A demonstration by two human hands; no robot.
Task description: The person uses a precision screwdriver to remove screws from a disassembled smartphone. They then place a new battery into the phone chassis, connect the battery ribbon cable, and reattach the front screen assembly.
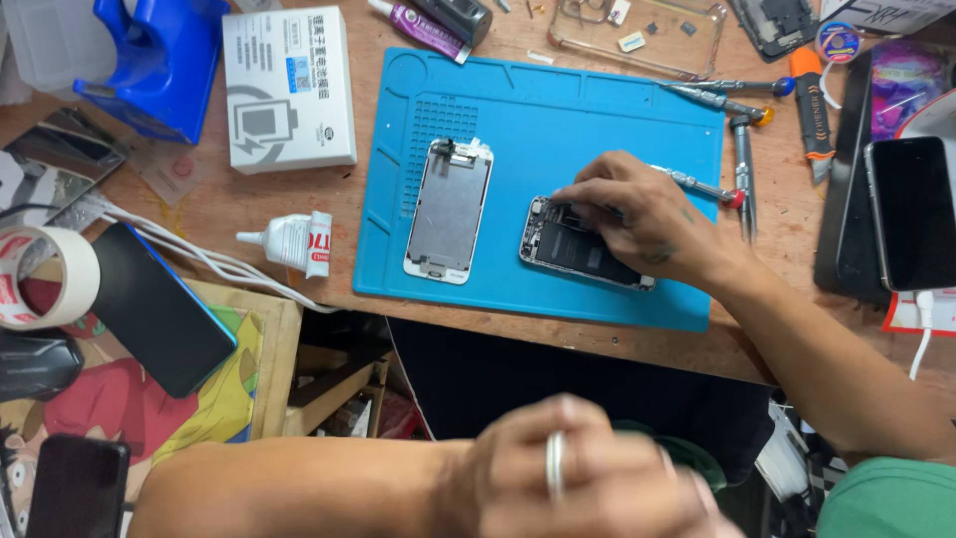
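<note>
While the opened phone [586,245] lies on the blue mat [558,110], right hand [637,214] rests on it, fingers pinching a screwdriver [697,184]. Detached screen [448,209] just left. Left hand [588,483] blurred, low, off the mat; grip unreadable.

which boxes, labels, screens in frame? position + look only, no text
White box: top left of the blue mat, square, grey battery graphic, small blue label.
Glue bottle: left of mat, lying flat, white with red label.
Detached screen panel: on mat, face down, white frame, grey back.
Opened phone: on mat under right hand.
Dark phone: lower left, screen off.
Dark phone screen: right edge, off.
</note>
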